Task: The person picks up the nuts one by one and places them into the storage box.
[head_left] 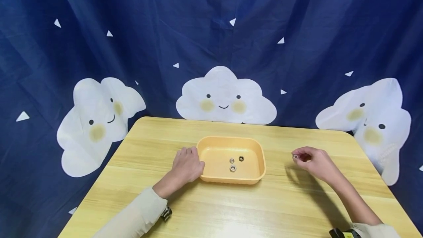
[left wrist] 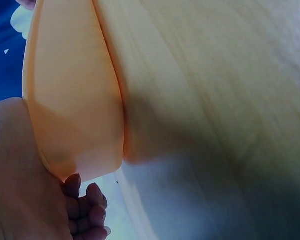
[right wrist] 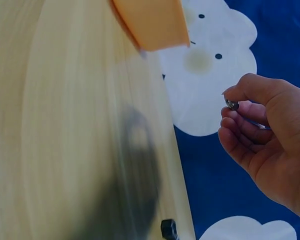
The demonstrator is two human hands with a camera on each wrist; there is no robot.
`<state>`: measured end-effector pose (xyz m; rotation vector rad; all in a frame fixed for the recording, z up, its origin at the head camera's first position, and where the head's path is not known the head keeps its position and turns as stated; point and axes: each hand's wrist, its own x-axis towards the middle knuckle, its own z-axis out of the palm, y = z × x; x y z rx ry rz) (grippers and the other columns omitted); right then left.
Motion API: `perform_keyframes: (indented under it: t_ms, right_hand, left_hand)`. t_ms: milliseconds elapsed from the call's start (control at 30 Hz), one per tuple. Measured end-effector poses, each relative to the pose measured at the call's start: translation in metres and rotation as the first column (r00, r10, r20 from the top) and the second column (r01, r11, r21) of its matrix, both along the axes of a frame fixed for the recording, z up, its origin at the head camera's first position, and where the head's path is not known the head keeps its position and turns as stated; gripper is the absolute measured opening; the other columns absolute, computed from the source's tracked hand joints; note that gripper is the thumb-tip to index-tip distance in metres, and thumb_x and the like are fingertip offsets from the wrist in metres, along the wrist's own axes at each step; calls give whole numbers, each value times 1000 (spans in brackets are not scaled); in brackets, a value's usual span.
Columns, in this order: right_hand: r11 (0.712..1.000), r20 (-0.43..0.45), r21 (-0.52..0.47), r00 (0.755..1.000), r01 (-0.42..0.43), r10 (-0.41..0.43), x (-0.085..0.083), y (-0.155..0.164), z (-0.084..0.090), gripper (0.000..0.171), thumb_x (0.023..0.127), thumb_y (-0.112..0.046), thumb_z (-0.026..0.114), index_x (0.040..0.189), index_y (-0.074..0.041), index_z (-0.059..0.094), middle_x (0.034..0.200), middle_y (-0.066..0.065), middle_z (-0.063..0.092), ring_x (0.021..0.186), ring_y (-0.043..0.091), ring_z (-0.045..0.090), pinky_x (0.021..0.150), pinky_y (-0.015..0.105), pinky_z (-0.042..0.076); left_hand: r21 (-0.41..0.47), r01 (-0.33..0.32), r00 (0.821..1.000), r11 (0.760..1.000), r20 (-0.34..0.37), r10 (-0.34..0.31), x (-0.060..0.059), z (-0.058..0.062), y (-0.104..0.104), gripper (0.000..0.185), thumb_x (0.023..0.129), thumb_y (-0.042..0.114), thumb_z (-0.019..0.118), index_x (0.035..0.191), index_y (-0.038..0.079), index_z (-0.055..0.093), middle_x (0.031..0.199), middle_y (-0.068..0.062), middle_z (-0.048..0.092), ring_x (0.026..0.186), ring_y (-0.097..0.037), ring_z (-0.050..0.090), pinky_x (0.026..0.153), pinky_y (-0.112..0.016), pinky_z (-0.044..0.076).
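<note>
A pale orange plastic tray (head_left: pixel 231 179) sits on the wooden table. My left hand (head_left: pixel 187 165) grips its left rim, with the thumb over the edge; in the left wrist view the curled fingers (left wrist: pixel 90 215) show beyond the tray's corner. Inside the tray lie three hex nuts: a larger silver nut (head_left: pixel 232 168), a smaller silver nut (head_left: pixel 232 161) and a dark nut (head_left: pixel 241 158). To the right of the tray, above the table, my right hand (head_left: pixel 314 161) pinches a small silver nut (right wrist: pixel 232 104) between thumb and fingertips.
The light wooden table (head_left: pixel 218 212) ends at the back against a dark blue curtain (head_left: pixel 205 39) printed with white clouds and triangles. A dark device (head_left: pixel 166 214) is strapped at the left wrist. The right arm casts a shadow on the tabletop.
</note>
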<state>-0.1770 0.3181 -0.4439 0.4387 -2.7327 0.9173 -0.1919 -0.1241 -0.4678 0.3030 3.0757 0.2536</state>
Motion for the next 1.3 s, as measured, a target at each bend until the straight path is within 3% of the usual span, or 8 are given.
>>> perform_keyframes:
  t_ms: [400,867,1300]
  right_hand:
    - [999,29,-12,999,-34,34,-9,-22,15,14,88,-12,78,101,-6,79,86,0,76,75,-7,60,69,17,53]
    - [998,19,-13,998,-63,63,-20,-40,20,11,87,-11,78,98,-8,78,82,-3,74,73,-4,60,69,20,54]
    - [992,68,-44,991,-114,117,-24,-65,23,13,87,-9,78,100,-5,78,85,1,75,75,-1,62,70,21,55]
  left_hand:
    - [16,2,1000,1000,-5,-2,-1,-1,0,25,91,28,46,94,2,47,84,-11,46,79,-28,41,76,-37,34]
    - [25,-5,1000,1000,2,5,0,-1,-1,26,93,28,47,95,3,46,85,-10,46,81,-28,40,76,-36,33]
    - [33,-6,1000,999,23,5,-2,-1,-1,26,93,28,47,97,2,47,86,-10,46,82,-28,41,79,-38,34]
